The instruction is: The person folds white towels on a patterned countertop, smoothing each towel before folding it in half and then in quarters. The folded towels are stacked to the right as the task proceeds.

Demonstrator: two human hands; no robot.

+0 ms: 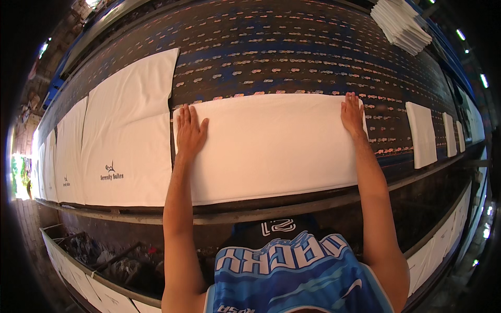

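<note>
A blank white cloth (270,144), folded into a wide rectangle, lies flat on a long dark printing table (282,43). My left hand (189,131) rests palm down on the cloth's left end, fingers pointing up towards its far corner. Near the far right corner, my right hand (353,115) also lies flat, its fingertips at the far edge. Neither hand grips the fabric. Just left of this cloth, a larger white cloth (129,137) bearing a small dark printed logo lies spread on the table, its upper part slightly wrinkled.
More white cloths (70,152) lie in a row at the left. Folded white cloths (422,135) sit apart along the right. A stack of white cloths (401,25) stands at the far right. A rail (274,209) borders the near edge; dark crumpled material (117,262) lies below it.
</note>
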